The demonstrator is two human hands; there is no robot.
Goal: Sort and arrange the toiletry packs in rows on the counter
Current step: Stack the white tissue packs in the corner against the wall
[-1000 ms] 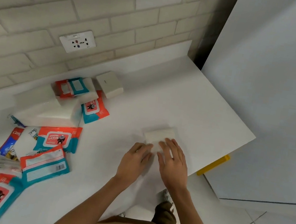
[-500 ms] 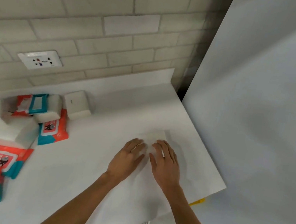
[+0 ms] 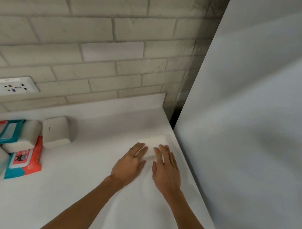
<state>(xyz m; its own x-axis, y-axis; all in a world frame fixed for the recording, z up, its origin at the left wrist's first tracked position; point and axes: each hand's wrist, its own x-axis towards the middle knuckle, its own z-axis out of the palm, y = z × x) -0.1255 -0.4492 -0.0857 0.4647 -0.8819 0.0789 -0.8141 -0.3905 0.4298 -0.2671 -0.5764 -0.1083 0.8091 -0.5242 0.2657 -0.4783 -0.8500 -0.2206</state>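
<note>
Head view. Both hands are laid flat with fingers straight and slightly spread; nothing is gripped. The left hand (image 3: 130, 163) and right hand (image 3: 166, 169) are set side by side, with their fingertips resting on a white pack (image 3: 154, 142). The pack lies on the surface (image 3: 86, 165) under and just beyond the fingertips, near the tall white panel (image 3: 262, 132) to the right of the hands. Its outline is faint against the white top, and only the far edge is made out clearly.

Well to the left of the hands a loose heap is seen: red-and-teal packs (image 3: 24, 163), plain white packs (image 3: 24, 136) and, nearest the hands, a small white box (image 3: 56, 132). These are overlapped and skewed, and no row is formed among them. A wall socket (image 3: 13, 85) is noted above the heap.

Progress is judged early. One pack appears to be set down as the start of a row by the hands. The heap on the left is yet to be sorted and lined up.
</note>
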